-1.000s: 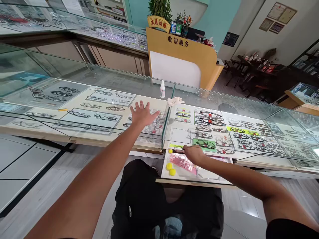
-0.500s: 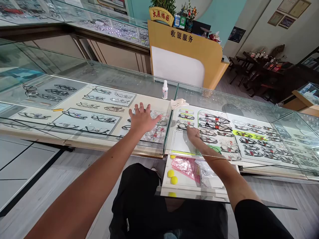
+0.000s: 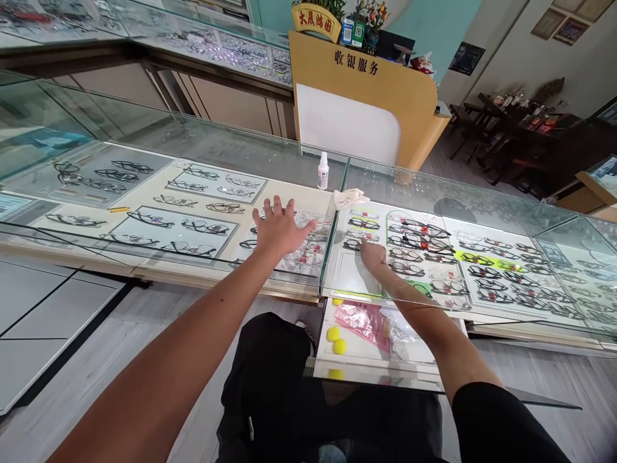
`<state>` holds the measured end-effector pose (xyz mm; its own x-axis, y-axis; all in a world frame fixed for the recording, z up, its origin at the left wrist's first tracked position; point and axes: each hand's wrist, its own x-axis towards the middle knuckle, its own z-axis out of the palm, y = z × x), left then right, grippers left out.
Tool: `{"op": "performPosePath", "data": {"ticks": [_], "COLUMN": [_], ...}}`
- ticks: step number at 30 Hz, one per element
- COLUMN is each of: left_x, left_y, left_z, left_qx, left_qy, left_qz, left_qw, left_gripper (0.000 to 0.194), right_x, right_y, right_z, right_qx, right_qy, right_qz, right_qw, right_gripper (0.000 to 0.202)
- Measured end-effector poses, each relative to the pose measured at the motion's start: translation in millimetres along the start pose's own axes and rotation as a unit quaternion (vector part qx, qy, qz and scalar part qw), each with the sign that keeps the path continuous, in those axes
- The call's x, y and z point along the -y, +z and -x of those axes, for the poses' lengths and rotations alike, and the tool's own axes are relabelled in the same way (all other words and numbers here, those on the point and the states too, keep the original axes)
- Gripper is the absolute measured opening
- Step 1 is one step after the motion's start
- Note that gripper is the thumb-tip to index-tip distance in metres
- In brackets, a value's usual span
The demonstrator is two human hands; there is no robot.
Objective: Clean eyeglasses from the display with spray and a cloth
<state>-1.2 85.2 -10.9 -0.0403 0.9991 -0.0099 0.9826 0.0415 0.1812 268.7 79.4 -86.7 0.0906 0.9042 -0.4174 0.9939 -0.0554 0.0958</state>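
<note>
My left hand rests palm down on the glass top of the display counter, its fingers spread and nothing in it. Below the glass there, several eyeglasses lie on a light tray. My right hand reaches inside the case on the right, its fingers closed at a dark-framed pair of eyeglasses. The hand covers the right part of that frame. Just behind lies another pair of eyeglasses on a yellow-green strip. In front of the hand is a bare white tray panel.
A white spray bottle and a folded pale cloth stand near the glass divider. Below, a pulled-out drawer holds yellow round pieces and a pink plastic packet. Beyond the counter stands a wooden cashier desk.
My right hand has shifted slightly back and left and covers more of the dark eyeglasses. The left hand stays spread on the glass. The view has turned a little.
</note>
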Motion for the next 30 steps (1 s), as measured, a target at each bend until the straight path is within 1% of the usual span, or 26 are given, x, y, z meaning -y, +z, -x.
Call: {"op": "performPosePath", "data": {"ticks": [3, 6, 11, 12, 14, 15, 16, 17, 18, 20, 22, 23, 24, 26, 28, 30], "left_x": [0, -1, -1, -1, -1, -1, -1, -1, 0, 0, 0, 0, 1, 1, 1, 1], "left_y": [-0.5, -0.4, -0.1, -0.1, -0.1, 0.0, 0.1, 0.1, 0.2, 0.4, 0.7, 0.9, 1.1, 1.6, 1.9, 1.8], "left_z": [0, -1, -2, -2, -2, -2, -2, -2, -2, -2, -2, -2, -2, -2, -2, -2], "left_qx": [0.0, -0.003, -0.012, -0.014, -0.015, -0.015, -0.016, -0.016, -0.017, -0.02, -0.022, -0.022, -0.022, -0.022, -0.023, -0.025], "left_qy": [0.0, 0.0, -0.001, 0.0, 0.0, -0.001, -0.002, -0.003, -0.004, -0.004, -0.001, 0.001, 0.002, 0.002, 0.002, 0.002], "left_qz": [0.0, -0.001, -0.003, -0.003, -0.004, -0.004, -0.004, -0.004, -0.004, -0.003, -0.002, -0.001, 0.0, 0.0, -0.001, -0.001], "left_qw": [1.0, 1.0, 1.0, 1.0, 1.0, 1.0, 1.0, 1.0, 1.0, 1.0, 1.0, 1.0, 1.0, 1.0, 1.0, 1.0], "left_gripper": [0.108, 0.109, 0.11, 0.11, 0.11, 0.11, 0.11, 0.11, 0.11, 0.11, 0.11, 0.11, 0.11, 0.111, 0.11, 0.11], "right_x": [2, 4, 3, 2, -2, -6, -11, -19, -29, -56, -89, -106, -123, -151, -169, -178], "right_y": [-6, -5, 3, 2, -5, -11, -20, -31, -43, -69, -94, -105, -113, -125, -130, -129], "right_z": [29, 70, 155, 172, 203, 214, 222, 226, 226, 213, 187, 172, 157, 129, 107, 92], "right_qx": [-0.015, -0.021, 0.04, 0.055, 0.082, 0.074, 0.049, 0.01, -0.036, -0.127, -0.215, -0.246, -0.264, -0.263, -0.246, -0.225], "right_qy": [-0.036, -0.103, -0.231, -0.254, -0.312, -0.339, -0.354, -0.355, -0.337, -0.272, -0.19, -0.147, -0.099, -0.022, 0.022, 0.04], "right_qz": [0.005, 0.014, 0.026, 0.027, 0.025, 0.017, 0.008, -0.001, -0.009, -0.03, -0.067, -0.073, -0.072, -0.057, -0.039, -0.025], "right_qw": [0.999, 0.994, 0.972, 0.965, 0.946, 0.938, 0.934, 0.935, 0.941, 0.953, 0.956, 0.955, 0.957, 0.963, 0.968, 0.973], "right_gripper": [0.056, 0.058, 0.039, 0.037, 0.039, 0.041, 0.043, 0.044, 0.044, 0.041, 0.039, 0.037, 0.033, 0.028, 0.027, 0.03]}}
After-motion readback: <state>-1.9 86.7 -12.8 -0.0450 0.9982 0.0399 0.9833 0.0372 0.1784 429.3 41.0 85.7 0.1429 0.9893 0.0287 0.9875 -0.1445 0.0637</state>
